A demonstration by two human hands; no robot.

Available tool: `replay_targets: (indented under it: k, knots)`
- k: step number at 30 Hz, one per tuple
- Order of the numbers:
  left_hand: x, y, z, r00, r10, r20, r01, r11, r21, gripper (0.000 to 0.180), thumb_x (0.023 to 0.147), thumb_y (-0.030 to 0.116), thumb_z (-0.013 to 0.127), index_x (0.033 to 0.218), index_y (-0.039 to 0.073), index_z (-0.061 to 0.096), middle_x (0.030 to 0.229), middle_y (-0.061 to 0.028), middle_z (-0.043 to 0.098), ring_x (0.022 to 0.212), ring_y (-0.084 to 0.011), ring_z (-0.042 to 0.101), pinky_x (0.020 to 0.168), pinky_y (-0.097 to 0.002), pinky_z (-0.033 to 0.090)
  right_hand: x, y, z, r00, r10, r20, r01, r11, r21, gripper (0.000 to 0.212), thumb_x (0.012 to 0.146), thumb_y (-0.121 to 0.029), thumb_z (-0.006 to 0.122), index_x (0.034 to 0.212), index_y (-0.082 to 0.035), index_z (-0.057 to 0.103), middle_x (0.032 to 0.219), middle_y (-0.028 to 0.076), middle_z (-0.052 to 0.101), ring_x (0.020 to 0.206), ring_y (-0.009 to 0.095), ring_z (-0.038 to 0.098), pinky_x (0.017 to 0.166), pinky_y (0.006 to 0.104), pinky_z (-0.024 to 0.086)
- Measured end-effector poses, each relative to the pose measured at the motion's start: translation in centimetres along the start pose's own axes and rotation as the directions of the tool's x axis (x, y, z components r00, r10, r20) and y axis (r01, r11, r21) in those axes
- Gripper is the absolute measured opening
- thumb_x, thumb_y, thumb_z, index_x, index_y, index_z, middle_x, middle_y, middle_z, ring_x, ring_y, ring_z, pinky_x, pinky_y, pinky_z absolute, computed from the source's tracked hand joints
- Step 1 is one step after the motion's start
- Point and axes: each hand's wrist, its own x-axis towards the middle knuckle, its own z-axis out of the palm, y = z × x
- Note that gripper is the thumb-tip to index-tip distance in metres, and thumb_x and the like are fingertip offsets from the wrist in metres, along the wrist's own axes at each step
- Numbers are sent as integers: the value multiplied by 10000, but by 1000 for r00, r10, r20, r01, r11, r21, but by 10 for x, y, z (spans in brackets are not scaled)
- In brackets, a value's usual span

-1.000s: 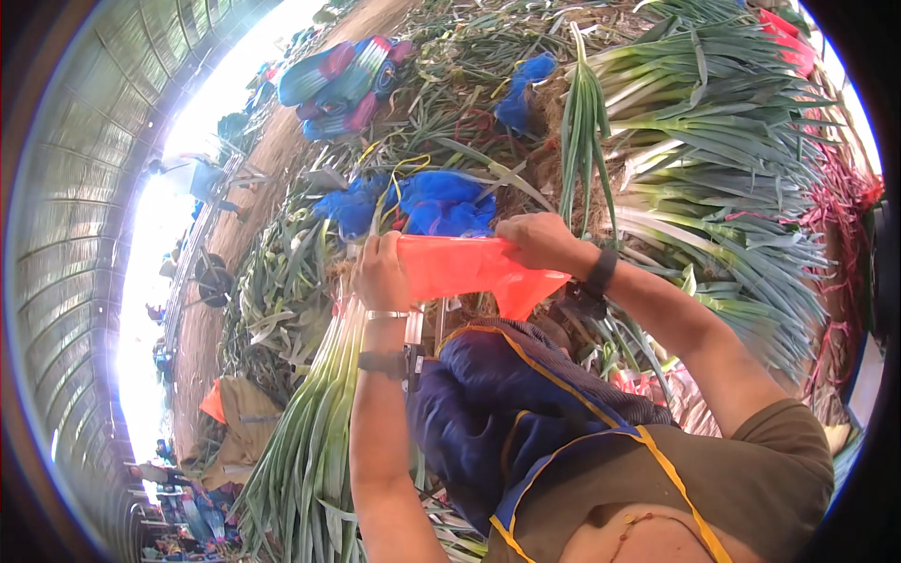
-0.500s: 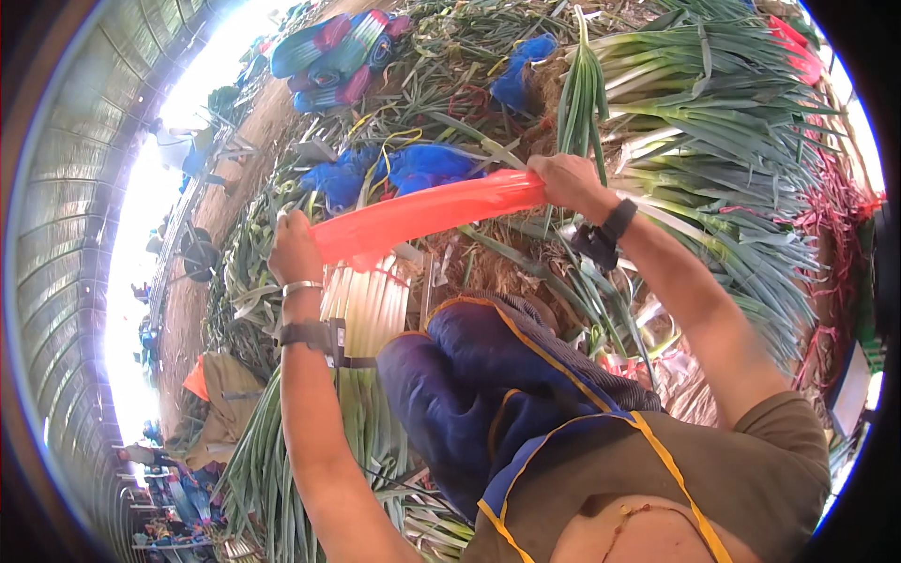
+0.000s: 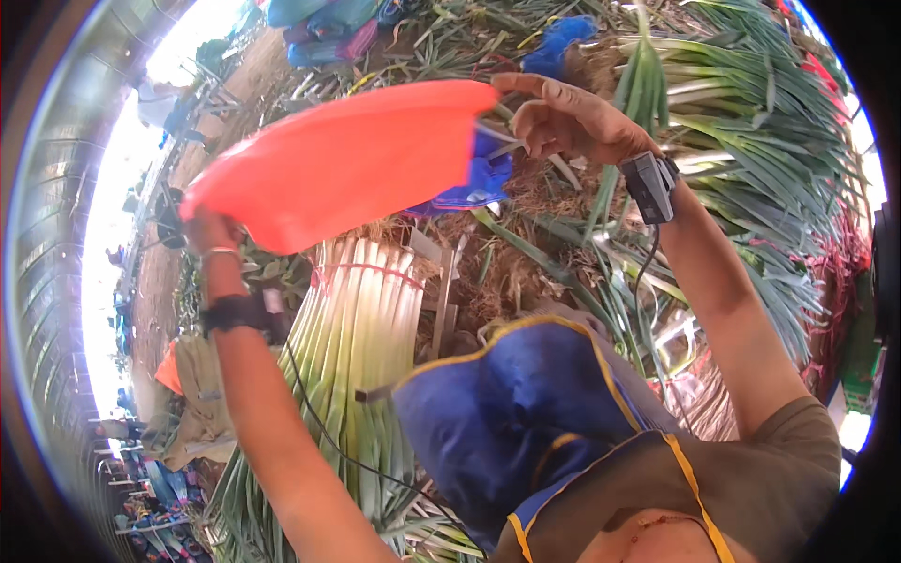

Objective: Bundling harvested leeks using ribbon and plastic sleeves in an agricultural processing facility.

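A thin red plastic sheet point(image 3: 347, 155), perhaps a bag, is spread wide in the air in front of me. My left hand point(image 3: 214, 231) is closed on its lower left corner. At the far right corner, my right hand point(image 3: 582, 117) has its fingers apart, and the index fingertip reaches the sheet's edge. Whether that fingertip touches the plastic I cannot tell. Below the sheet lies a bundle of leeks point(image 3: 361, 300), tied with a red string near the white ends. The sheet covers part of a blue net bag point(image 3: 486, 178) behind it.
Many loose leeks point(image 3: 751, 141) are piled on the right, roots inward. Pink strings point(image 3: 840, 253) hang along the right edge. Another blue net bag point(image 3: 560, 45) and rolled blue netting point(image 3: 328, 33) lie at the back. A metal bar point(image 3: 445, 305) stands beside the bundle.
The red sheet has gone from a narrow band stretched between both hands to a wide, spread shape. My left hand moved left; my right hand moved up, its fingers opening off the plastic.
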Motion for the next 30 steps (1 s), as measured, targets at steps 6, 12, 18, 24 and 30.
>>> replay_targets:
  k: [6, 12, 18, 24, 30]
  knots:
    - [104, -129, -7, 753, -591, 290, 559, 341, -756, 272, 877, 162, 425, 1049, 50, 604, 905, -107, 683, 736, -223, 658, 568, -340, 473, 161, 158, -7, 910, 409, 63, -374, 877, -302, 532, 944, -402, 489, 1339, -54, 410, 1086, 113, 606, 968, 205, 623, 850, 307, 508]
    - [27, -186, 4, 423, -812, 401, 847, 197, -494, 401, 919, 236, 284, 1153, 82, 570, 1175, -65, 624, 973, -167, 629, 748, -334, 416, 217, 254, 76, 552, 816, 173, -686, 562, -463, 610, 953, -521, 353, 1397, -104, 355, 1370, 161, 415, 1244, 292, 438, 1026, 519, 375]
    - [-38, -155, -59, 503, -780, 372, 827, 309, -469, 581, 945, 475, 248, 1356, 104, 425, 1213, -90, 601, 942, -178, 621, 767, -295, 433, 241, 242, 81, 361, 919, 160, -752, 388, -532, 612, 930, -551, 378, 1416, -182, 341, 1438, 101, 344, 1287, 291, 379, 972, 512, 440]
    - [-138, -129, -57, 827, -562, 21, 551, 801, -235, 556, 999, 405, 245, 1426, 54, 306, 1336, -232, 456, 1194, -315, 488, 1030, -413, 340, 253, 216, 98, 199, 980, -12, -888, 175, -425, 479, 873, -142, 381, 1342, -192, 469, 910, -27, 555, 598, 85, 430, 599, 277, 471]
    - [-202, -108, -50, 880, -473, 47, 385, 767, 513, 466, 988, 287, 350, 1328, -21, 429, 1392, -222, 399, 1295, -355, 360, 1075, -458, 231, 259, 265, 80, 278, 901, 333, -838, 397, -375, 447, 942, -288, 464, 1340, -85, 451, 1245, 27, 518, 1038, 129, 508, 880, 298, 437]
